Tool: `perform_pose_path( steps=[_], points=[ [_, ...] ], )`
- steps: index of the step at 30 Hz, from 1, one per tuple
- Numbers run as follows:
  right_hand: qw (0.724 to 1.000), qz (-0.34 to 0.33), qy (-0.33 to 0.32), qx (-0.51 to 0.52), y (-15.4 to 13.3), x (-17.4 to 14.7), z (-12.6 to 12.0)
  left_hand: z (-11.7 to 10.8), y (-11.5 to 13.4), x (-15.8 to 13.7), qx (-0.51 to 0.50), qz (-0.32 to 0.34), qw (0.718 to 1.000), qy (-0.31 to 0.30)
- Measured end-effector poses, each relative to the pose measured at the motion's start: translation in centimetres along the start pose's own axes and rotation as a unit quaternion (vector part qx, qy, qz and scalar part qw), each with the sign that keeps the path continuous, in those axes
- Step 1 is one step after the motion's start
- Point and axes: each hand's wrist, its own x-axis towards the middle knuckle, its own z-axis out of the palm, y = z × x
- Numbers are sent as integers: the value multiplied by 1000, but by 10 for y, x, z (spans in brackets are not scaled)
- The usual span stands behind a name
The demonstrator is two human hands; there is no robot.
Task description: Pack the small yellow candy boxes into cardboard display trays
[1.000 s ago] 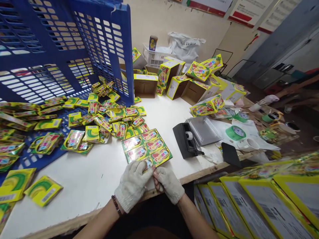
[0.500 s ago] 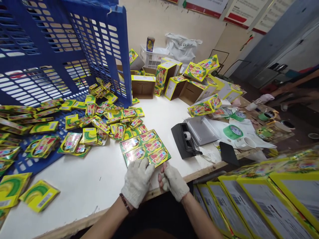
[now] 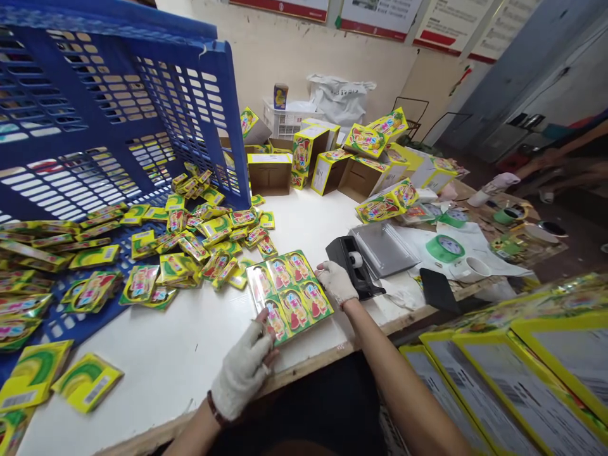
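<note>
A flat block of several small yellow-green boxes, printed with bright lettering and fruit pictures, lies on the white table in front of me. It looks shiny, as if under clear film. My left hand, in a white glove with bare fingertips, grips its near left edge. At the far right edge is my right hand, gloved alike, its bent fingers against the block. Right beside that hand stands a black tape dispenser with a roll in it. Loose boxes of the same kind lie in a heap beyond the block.
A blue plastic crate lies tipped at the left, spilling small boxes. Open display cartons stand at the back. Right of the dispenser are a clear plastic tray, green tape and a white mug. Stacked cartons fill the lower right.
The block has turned on the table and shifted slightly right. My right hand has moved up to its far right edge; my left hand has moved down and left along it.
</note>
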Motion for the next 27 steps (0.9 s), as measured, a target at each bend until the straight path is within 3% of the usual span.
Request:
perform_pose_path(
  steps=[4, 7, 10, 13, 17, 22, 27],
  points=[
    [990, -88, 103, -31, 11, -23, -45, 32, 6, -22, 37, 15, 998, 49],
    [976, -88, 186, -71, 25, -24, -94, 39, 3, -17, 69, 36, 994, 77],
    [982, -47, 149, -104, 42, -16, -122, 34, 3, 0, 84, 74, 988, 106],
    [988, -45, 114, -90, 57, -11, -123, 28, 5, 14, 77, 97, 986, 109],
    [984, -62, 151, -75, 68, -22, -116, 23, 8, 18, 95, 101, 986, 93],
    [981, -51, 183, -50, 79, -55, -127, 12, 15, 21, 185, 108, 966, 148],
    [991, 25, 129, 21, 96, -65, -118, -2, 27, 39, 174, 91, 978, 65]
  ],
)
